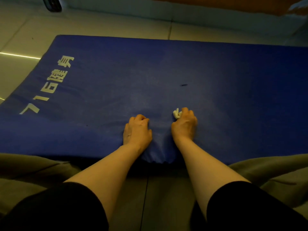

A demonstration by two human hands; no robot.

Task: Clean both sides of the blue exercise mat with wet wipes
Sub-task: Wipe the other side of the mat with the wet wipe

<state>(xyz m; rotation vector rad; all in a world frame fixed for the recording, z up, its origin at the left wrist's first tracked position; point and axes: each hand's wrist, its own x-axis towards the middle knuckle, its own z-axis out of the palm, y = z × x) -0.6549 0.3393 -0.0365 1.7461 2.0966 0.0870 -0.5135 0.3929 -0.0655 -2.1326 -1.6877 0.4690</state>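
The blue exercise mat (166,77) lies flat on the floor, with white printed characters along its left end. My right hand (184,125) rests on the mat near its front edge and grips a crumpled white wet wipe (177,113), which sticks out past the fingers. My left hand (137,130) sits a little to the left, fingers curled under and knuckles down on the mat, with nothing visibly held. The mat's near edge (156,160) is puckered between my forearms. A small dark mark (183,85) lies on the mat beyond my right hand.
Pale floor tiles (25,47) surround the mat at the left and the back. A dark object (52,4) stands at the far left corner and a brown surface (233,4) runs along the back right. My knees in olive fabric (266,172) flank the near edge.
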